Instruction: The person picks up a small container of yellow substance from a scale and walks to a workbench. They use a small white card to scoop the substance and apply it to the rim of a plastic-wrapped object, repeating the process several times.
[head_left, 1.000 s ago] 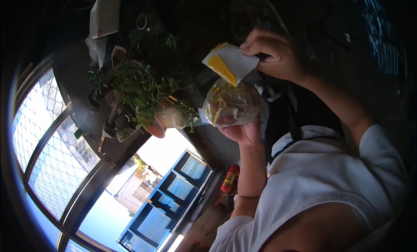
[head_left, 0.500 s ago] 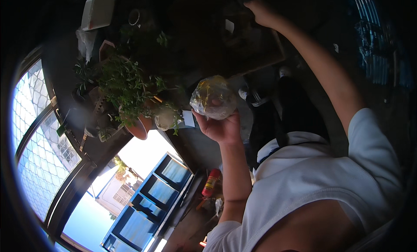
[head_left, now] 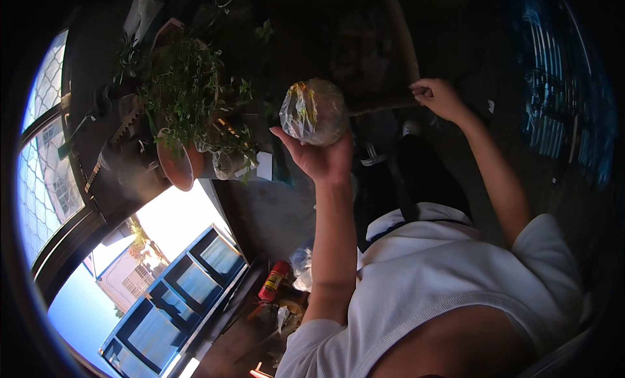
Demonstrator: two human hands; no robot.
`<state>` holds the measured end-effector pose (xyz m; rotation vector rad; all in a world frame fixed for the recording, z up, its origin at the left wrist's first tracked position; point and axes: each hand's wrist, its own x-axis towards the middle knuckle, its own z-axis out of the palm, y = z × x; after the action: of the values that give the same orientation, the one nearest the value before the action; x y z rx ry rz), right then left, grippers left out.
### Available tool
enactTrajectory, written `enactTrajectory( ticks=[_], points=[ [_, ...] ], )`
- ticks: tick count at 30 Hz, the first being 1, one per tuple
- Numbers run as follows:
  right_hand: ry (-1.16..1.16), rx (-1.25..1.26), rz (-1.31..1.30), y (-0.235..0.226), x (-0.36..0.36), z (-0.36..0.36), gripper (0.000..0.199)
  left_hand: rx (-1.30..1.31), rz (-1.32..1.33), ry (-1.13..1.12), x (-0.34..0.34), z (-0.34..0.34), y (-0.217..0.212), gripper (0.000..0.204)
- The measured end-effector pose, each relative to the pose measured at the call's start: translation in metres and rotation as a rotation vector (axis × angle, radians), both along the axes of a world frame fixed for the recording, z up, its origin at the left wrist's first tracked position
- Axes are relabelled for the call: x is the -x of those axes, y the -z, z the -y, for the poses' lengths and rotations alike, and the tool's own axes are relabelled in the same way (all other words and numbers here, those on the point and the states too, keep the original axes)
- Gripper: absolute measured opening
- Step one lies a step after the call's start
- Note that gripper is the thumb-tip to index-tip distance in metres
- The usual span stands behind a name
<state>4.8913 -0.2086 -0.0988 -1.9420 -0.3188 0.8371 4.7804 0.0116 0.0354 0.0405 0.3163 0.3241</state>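
Observation:
A round bundle in clear, crinkled plastic wrap with yellow patches (head_left: 314,112) rests in my left hand (head_left: 325,160). The palm supports it from the near side, the thumb stands out to the left, and the other fingers are hidden behind the bundle. Its contents cannot be made out. To the right, my right hand (head_left: 441,101) is curled, beside the near right corner of a dark, wood-edged surface (head_left: 384,106). Whether those fingers touch that corner or hold anything small is unclear.
Leafy potted plants (head_left: 189,91) stand at the left, with a terracotta pot (head_left: 177,162) and a saw (head_left: 127,124) by the window. A white card (head_left: 264,165) lies near them. Below left are a red extinguisher-like bottle (head_left: 273,280) and a blue frame (head_left: 176,300). Blue slatted material (head_left: 553,85) is at far right.
My right hand has drawn back toward me from the far side and is now by the surface's near corner. The left hand still holds the bundle. The whole view has shifted.

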Motion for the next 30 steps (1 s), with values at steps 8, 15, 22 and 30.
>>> enactTrajectory(
  ticks=[8, 15, 22, 30],
  points=[
    [-0.08, -0.054, -0.03, -0.054, 0.032, -0.026, 0.028, 0.38, 0.445, 0.03, 0.015, -0.012, -0.032, 0.077],
    [-0.127, -0.048, 0.094, -0.077, 0.045, -0.043, 0.028, 0.433, 0.524, -0.066, 0.031, -0.02, -0.072, 0.074],
    [-0.101, -0.062, 0.065, -0.085, 0.069, -0.05, 0.024, 0.348, 0.459, -0.072, 0.049, -0.035, -0.088, 0.057],
    [-0.083, -0.067, 0.09, -0.079, 0.084, -0.05, 0.023, 0.153, 0.3, 0.004, 0.03, -0.051, -0.081, 0.05]
  ],
)
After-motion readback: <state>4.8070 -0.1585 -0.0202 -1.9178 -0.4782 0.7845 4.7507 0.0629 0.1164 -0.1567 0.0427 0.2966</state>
